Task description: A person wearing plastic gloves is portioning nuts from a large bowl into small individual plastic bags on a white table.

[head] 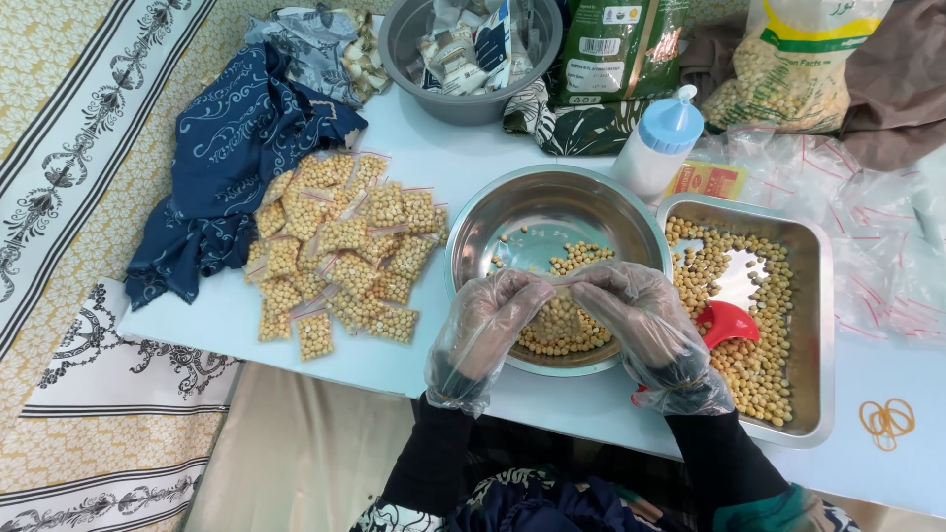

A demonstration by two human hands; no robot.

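Both gloved hands met over the round steel bowl, the left hand and right hand pinching the top edge of a small clear bag of yellow chickpeas between their fingertips. Just right of them lay a rectangular steel tray of loose chickpeas holding a red scoop. Filled packets lay heaped to the left on the pale blue table.

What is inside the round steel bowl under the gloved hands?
The round steel bowl holds loose yellow beans. The left hand and right hand cover its near part.
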